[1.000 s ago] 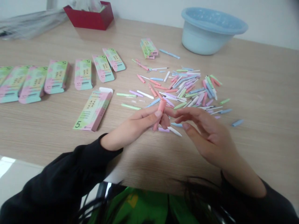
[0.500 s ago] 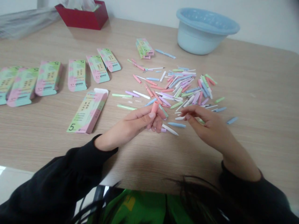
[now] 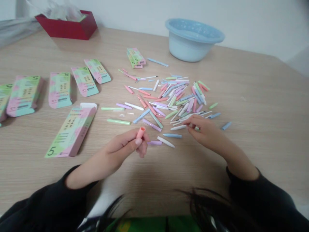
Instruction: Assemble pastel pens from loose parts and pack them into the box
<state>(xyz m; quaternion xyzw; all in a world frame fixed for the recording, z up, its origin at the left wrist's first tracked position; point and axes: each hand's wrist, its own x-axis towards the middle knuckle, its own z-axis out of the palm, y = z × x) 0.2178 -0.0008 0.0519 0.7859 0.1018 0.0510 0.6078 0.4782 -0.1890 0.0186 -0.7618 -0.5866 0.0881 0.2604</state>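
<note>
The left hand [image 3: 120, 148] grips a pink tube [image 3: 140, 132] upright above the table [image 3: 253, 106]. The right hand [image 3: 205, 132] reaches into the near edge of the pile of pen parts [image 3: 176, 95], fingertips pinching a thin white piece [image 3: 178, 127] lying there, near a carton [image 3: 71, 130]

Most of the pink pen barrel [image 3: 140, 132] is buried inside the left hand [image 3: 120, 149]; right hand's [image 3: 205, 132] fingers [image 3: 190, 124] cover what they pinch; leftmost box [image 3: 2, 100] is cut off at the frame edge.
</note>
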